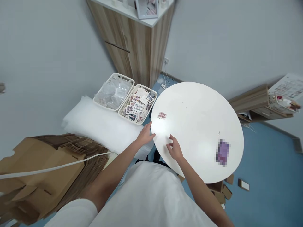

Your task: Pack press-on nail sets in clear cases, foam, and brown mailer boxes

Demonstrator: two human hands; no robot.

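Beyond the left hand (144, 136), near its fingertips (149, 125); pinkish card (162, 115).

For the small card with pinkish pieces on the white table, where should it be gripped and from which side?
Probably by its left and right edges, with the left hand coming from the near side and above: the card lies flat on the table, with rows of small round pieces across its face.

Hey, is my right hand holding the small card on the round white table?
No, the small card lies on the white table, apart from the right hand.
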